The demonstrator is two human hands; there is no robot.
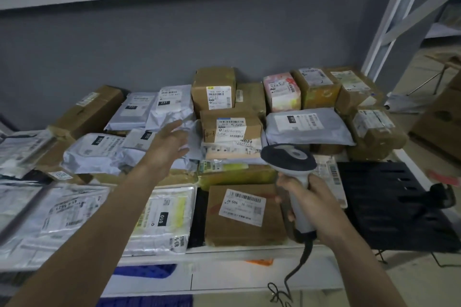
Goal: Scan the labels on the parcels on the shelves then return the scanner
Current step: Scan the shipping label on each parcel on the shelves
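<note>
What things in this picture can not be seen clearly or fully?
- Head view: small print on the parcel labels, such as the one on the front brown box, is too small to read.
- Scanner window faces away.
- Its cable leaves the bottom edge.
- Left hand is blurred; contact with the grey bags is unclear.

Legible markings noted: brown box [243, 214] at shelf front, white label reads "J6 506". Yellow-white bag [163, 219] beside it bears a black tag "010"; its lower edge shows "83-5". Grey bag [308, 127] carries "010". Grey bag [96, 151] also "010". Mid-stack label [245, 143] reads "4021". Upper bag [172, 99] reads "231". Remaining print too small.
</note>
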